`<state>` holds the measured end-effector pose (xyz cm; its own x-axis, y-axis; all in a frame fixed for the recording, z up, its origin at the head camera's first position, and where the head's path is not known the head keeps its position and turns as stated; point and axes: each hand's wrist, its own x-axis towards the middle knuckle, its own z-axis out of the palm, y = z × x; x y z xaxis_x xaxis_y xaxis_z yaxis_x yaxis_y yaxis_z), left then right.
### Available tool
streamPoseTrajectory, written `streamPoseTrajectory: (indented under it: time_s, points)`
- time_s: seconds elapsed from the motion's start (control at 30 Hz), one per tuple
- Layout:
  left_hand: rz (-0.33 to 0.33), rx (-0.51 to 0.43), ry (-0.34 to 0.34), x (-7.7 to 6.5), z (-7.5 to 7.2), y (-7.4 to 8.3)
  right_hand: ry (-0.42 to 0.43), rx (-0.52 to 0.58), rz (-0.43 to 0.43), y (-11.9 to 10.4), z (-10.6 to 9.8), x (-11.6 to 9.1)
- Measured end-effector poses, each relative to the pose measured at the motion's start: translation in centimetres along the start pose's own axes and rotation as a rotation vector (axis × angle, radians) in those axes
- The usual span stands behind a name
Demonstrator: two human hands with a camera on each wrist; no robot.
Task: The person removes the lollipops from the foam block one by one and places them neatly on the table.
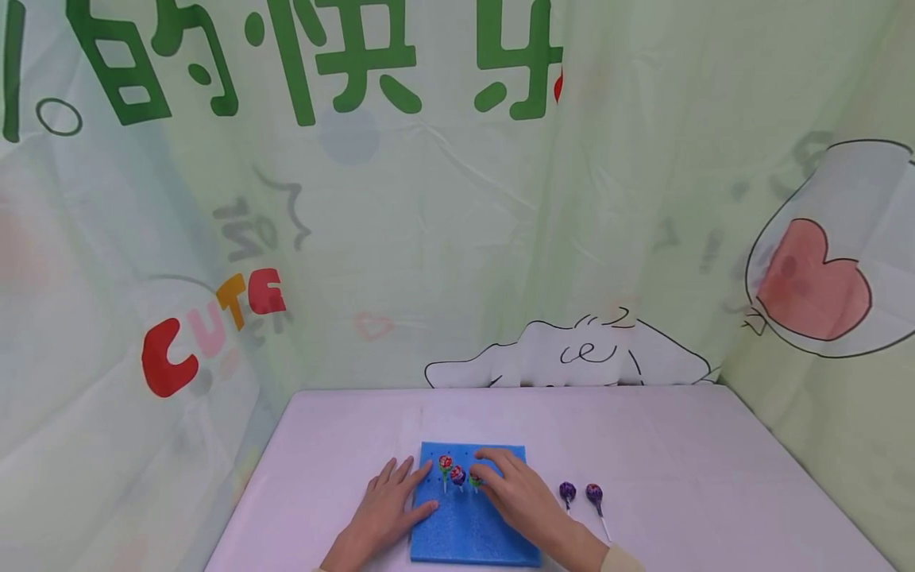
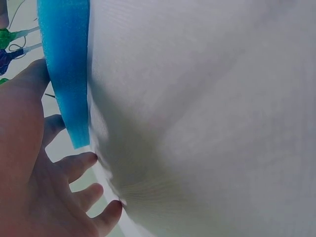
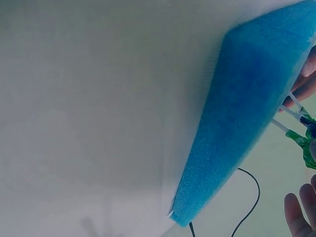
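Note:
A blue foam board [image 1: 465, 536] lies flat on the table, with a row of small holes near its far edge. My left hand [image 1: 382, 504] rests against its left side, fingers spread, thumb and index over the edge. Two lollipops stand by their sticks in the board: one red and green [image 1: 445, 461], one purple [image 1: 457, 476]. To their right my right hand [image 1: 525, 500] pinches a green-wrapped lollipop [image 1: 475, 481], whose white stick meets the board in the right wrist view. My fingers partly hide its head.
Two purple lollipops [image 1: 567, 492] [image 1: 594, 494] lie on the table right of the board, beside my right forearm. A pale cloth covers the table [image 1: 343, 429]. Printed curtains [image 1: 429, 238] hang behind and at both sides.

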<state>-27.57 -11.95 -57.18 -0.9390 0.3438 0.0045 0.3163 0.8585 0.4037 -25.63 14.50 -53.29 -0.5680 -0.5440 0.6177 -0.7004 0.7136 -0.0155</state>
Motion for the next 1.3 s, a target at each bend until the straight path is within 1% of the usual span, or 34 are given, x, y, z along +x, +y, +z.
streamPoseTrajectory:
  time_s: [0.3,0.57,0.7,0.93,1.3]
  points:
    - [0.010,0.007,0.011,0.02,0.13,-0.18,0.000,0.003,-0.012,0.19,0.36,-0.06]
    - [-0.002,-0.002,-0.003,0.13,0.10,-0.15,-0.002,-0.009,-0.025,0.33,0.30,-0.01]
    - [-0.004,0.004,-0.005,0.15,0.08,-0.16,-0.009,-0.013,-0.018,0.32,0.26,0.00]
    - [-0.003,-0.020,-0.010,-0.02,-0.07,0.01,-0.046,0.006,0.005,0.21,0.43,-0.08]
    - [-0.005,0.010,0.002,0.24,0.52,-0.44,-0.062,-0.012,0.012,0.13,-0.27,0.47]
